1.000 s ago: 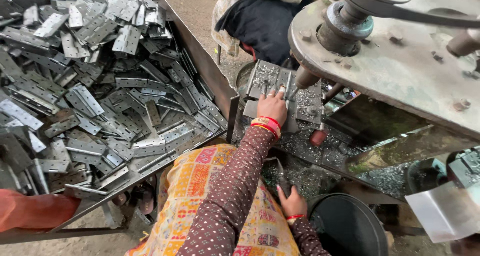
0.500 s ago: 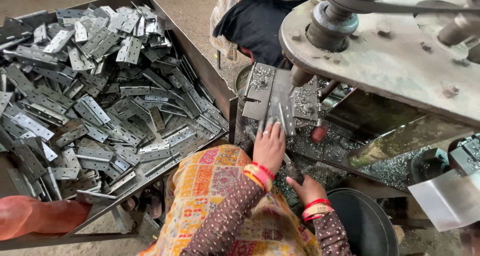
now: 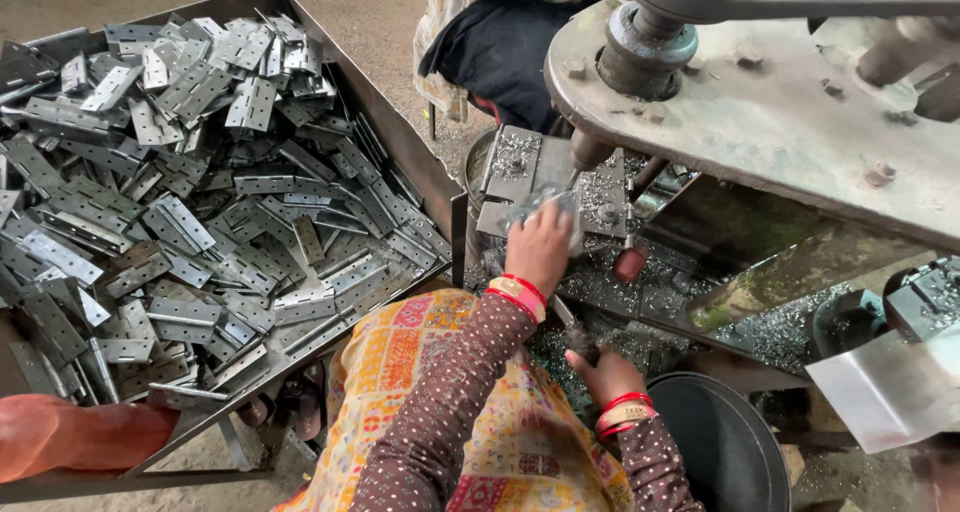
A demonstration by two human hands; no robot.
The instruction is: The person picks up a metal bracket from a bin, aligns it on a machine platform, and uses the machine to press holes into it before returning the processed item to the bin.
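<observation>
- Left hand [image 3: 540, 247] is seen stretched forward from a dotted brown sleeve, palm down, fingers closed over a blurred metal piece [image 3: 545, 204] pressed on the machine bed [image 3: 520, 167]; red and gold bangles [image 3: 518, 294] are noted at the wrist.
- Right hand [image 3: 605, 372] is held low and near the body, closed around a dark handle [image 3: 578, 340]; whether the handle belongs to a lever or a loose tool cannot be told.
- Metal piece is located just under the left fingers, directly below the round punch [image 3: 588, 152] of the press.
- No packages, labels or signs are observed.
- Heavy grey press head [image 3: 760, 122] with a pulley [image 3: 650, 27] is recorded above and beyond both hands.
- Metal shavings [image 3: 640, 292] are scattered between the two hands and beyond the right hand.
- Large metal tray [image 3: 400, 137] heaped with flat grey hinges [image 3: 200, 202] is placed well to the left of the left hand.
- Dark round bin [image 3: 720, 442] is found just right of the right hand.
- Another person in dark clothing [image 3: 500, 42] is seated beyond the machine; an orange sleeve [image 3: 70, 442] is visible far left of the hands.
</observation>
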